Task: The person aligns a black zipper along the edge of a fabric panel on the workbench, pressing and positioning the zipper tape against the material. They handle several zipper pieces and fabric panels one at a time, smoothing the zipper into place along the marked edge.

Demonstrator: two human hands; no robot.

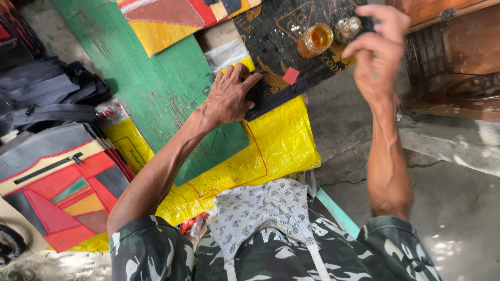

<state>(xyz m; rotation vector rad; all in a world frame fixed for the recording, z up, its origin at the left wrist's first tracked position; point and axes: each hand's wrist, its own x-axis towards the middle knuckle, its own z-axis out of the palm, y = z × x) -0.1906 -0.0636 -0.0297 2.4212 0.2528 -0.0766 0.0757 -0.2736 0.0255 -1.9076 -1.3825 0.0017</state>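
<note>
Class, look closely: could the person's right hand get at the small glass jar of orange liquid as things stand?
Probably yes. The right hand hovers just beside the jar, which stands open on the dark board, with nothing between them.

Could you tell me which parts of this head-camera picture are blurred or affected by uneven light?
In the head view, the raised right hand is motion-blurred, its fingertips smeared; the left hand, flat on the green board, is sharp. The amber jar glints slightly, and dappled sunlight speckles the concrete floor at lower right.
</note>
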